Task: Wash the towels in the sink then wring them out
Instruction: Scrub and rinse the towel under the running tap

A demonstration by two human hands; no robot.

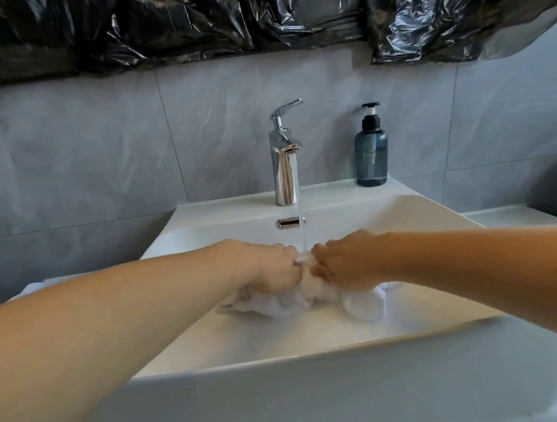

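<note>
Gripping a white towel (293,303) with curled fingers, left hand (269,266) and right hand (344,260) meet under the tap's stream (299,208).

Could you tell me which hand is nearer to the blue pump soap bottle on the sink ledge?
Right. The right hand is below the blue pump soap bottle, slightly left; the left hand lies farther left.

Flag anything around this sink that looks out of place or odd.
Crumpled black plastic sheeting is hung across the wall above the faucet, which is unusual there. Otherwise nothing stands out: both hands grip the white towel under running water.
</note>
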